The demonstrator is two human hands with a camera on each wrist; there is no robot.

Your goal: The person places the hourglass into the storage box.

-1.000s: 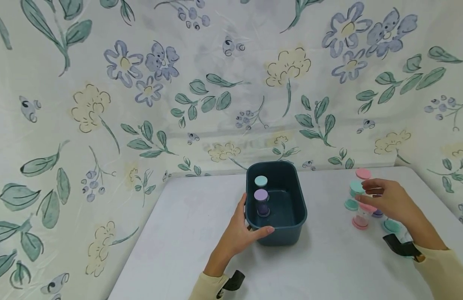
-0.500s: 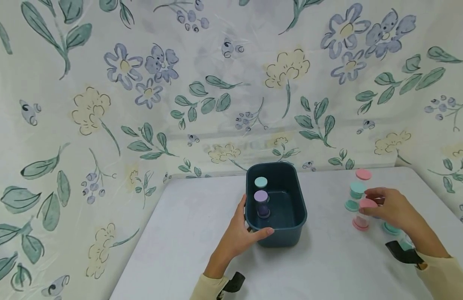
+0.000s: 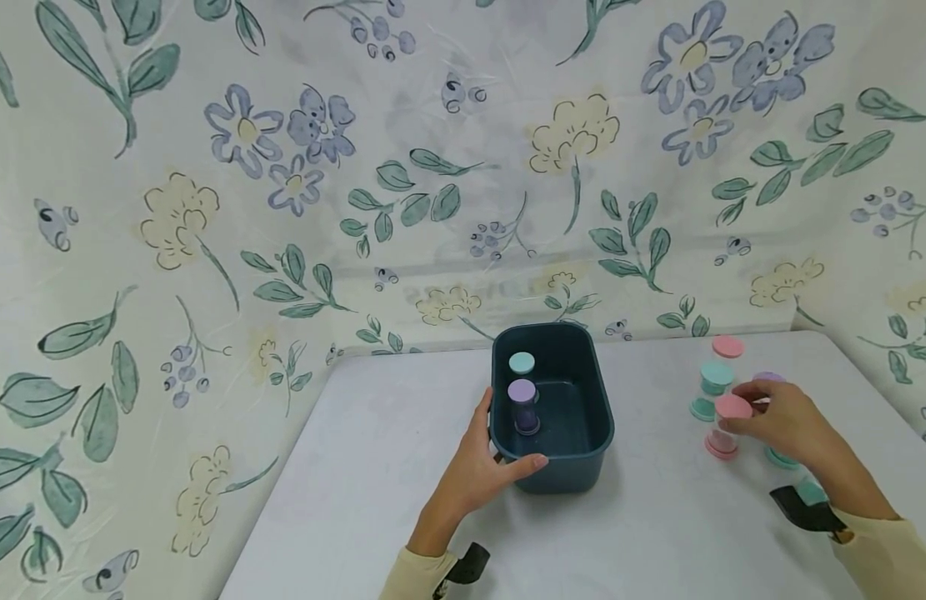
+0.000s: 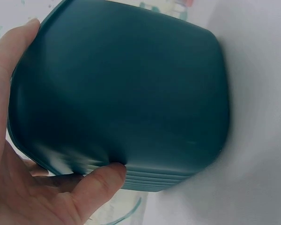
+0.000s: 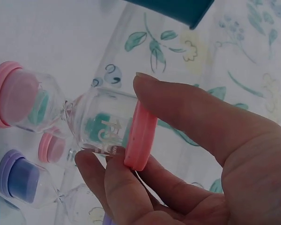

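My right hand (image 3: pixel 785 421) pinches the upper bulb and cap of a pink-capped sand timer (image 3: pixel 722 444) between thumb and fingers. In the right wrist view, the timer's clear glass (image 5: pixel 100 119) shows, with pale pink sand in the bulb at its far end. My left hand (image 3: pixel 473 475) grips the near left corner of a dark teal plastic bin (image 3: pixel 563 477), thumb along the near rim and fingers at the left side. Inside the bin stand a purple sand timer (image 3: pixel 523 408) and one with a mint cap (image 3: pixel 522 362). The left wrist view shows the bin's smooth wall (image 4: pixel 126 89).
Around my right hand stand more sand timers: a mint one (image 3: pixel 716 377), a pink one (image 3: pixel 728 346) at the back, a purple one (image 3: pixel 768 377) partly behind the hand, and mint ones near the wrist. A floral cloth (image 3: pixel 432 233) hangs behind the white table (image 3: pixel 372 467).
My right hand has come down from above the timers and its fingers have closed around the pink sand timer. My left hand and the bin have stayed in place.
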